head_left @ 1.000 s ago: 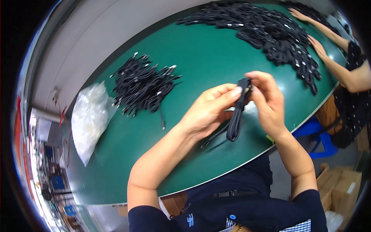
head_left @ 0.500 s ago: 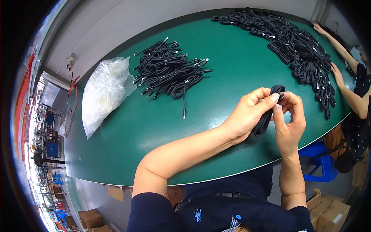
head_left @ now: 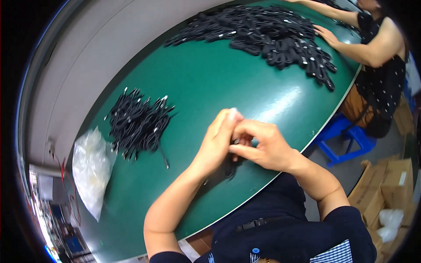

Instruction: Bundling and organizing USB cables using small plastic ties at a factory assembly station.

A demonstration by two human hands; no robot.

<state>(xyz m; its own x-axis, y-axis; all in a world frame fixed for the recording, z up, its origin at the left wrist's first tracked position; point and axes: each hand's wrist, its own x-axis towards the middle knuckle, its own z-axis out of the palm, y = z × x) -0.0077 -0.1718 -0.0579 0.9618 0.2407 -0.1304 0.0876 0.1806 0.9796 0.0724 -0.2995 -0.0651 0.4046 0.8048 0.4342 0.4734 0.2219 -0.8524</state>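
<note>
A bundled black cable (head_left: 230, 168) is between my hands, mostly hidden, with its dark loops showing just below them. My left hand (head_left: 218, 142) is closed around the bundle, thumb up along its top. From the right, my right hand (head_left: 262, 143) curls in and pinches at the cable, where a small metallic bit shows between the fingers. Both hands are above the green table (head_left: 197, 92) near its front edge. To their left lies a heap of coiled black cables (head_left: 138, 125), one connector end trailing toward me.
A clear plastic bag (head_left: 92, 168) with whitish contents sits at the left, beside a red wire (head_left: 72, 188). A large pile of black cables (head_left: 272, 37) spans the far side, where a co-worker's hands (head_left: 326, 36) rest. Blue stool (head_left: 346, 140) and cardboard boxes (head_left: 381, 184) stand at right.
The view has swung right, so the table's things appear shifted left. My hands have drawn closer together around the cable, which is now more hidden.
</note>
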